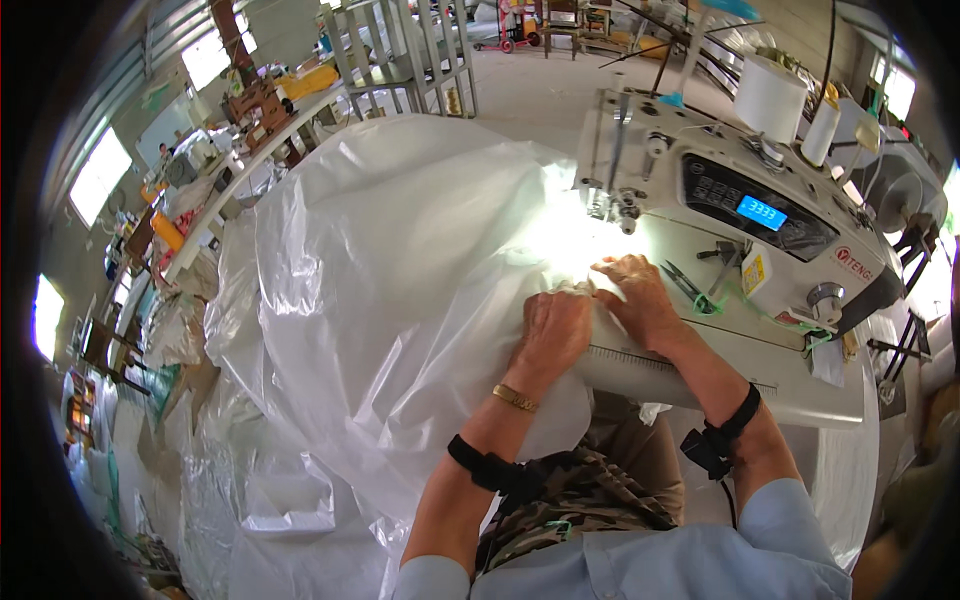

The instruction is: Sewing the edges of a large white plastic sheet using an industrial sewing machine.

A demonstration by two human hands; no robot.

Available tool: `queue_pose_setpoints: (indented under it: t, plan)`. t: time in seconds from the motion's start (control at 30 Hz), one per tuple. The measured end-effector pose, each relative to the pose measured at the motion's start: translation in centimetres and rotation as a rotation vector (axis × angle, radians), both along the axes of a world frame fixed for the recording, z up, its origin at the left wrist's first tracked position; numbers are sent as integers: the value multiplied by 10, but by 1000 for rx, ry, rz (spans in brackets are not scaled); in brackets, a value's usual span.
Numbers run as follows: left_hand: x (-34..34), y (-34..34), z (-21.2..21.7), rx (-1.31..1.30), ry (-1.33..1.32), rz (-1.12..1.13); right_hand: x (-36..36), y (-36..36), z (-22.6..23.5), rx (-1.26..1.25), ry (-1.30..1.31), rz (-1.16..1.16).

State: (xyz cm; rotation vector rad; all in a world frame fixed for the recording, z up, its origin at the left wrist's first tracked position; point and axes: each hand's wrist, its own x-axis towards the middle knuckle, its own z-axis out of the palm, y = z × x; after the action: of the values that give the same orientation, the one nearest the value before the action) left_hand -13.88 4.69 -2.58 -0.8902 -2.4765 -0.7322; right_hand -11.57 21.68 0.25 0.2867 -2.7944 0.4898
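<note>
A large sheet of white plastic film (pixel 390 230) spreads over the left of the sewing table and hangs toward the floor. My left hand (pixel 556 325) is closed on a gathered edge of this film, just in front of the sewing machine (pixel 700 150). Close beside it, my right hand (pixel 640 298) rests with fingers bent at the same edge; glare hides whether its fingertips pinch the film. The machine's lamp whites out the area around the needle. To the right of my right hand, a pair of thread snips (pixel 690 285) lies on the table.
A white thread cone (pixel 770 95) and a narrower spool (pixel 820 133) stand behind the machine. A printed ruler (pixel 640 360) runs along the table's front edge. Far off are a metal rack (pixel 400 60) and a cluttered bench (pixel 265 140). More film (pixel 290 500) heaps at lower left.
</note>
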Motion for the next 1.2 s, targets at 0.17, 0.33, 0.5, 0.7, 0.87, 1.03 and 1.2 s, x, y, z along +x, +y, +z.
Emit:
queue_pose_setpoints:
  t: [0.17, 0.33, 0.5, 0.7, 0.87, 1.03, 1.2]
  plan:
    - [1, 0, -17, 205, 247, -65, -3, 11, -5, -17, 19, -4]
    - [10, 0, -22, 182, 299, -28, -4, 14, -2, -103, 23, 8]
    - [10, 1, -20, 152, 163, -58, -2, 14, 1, -142, 11, -21]
    - [2, -10, 28, -30, -175, -127, -12, 16, 2, -107, 27, 70]
    - [4, -4, 23, -19, -182, -88, -7, 15, -7, -54, 68, 16]
    - [5, -4, 24, -12, -206, -83, -1, 7, -9, 6, 158, 26]
    - [5, -4, 24, -23, -149, -37, 29, -4, 12, 115, 371, 154]
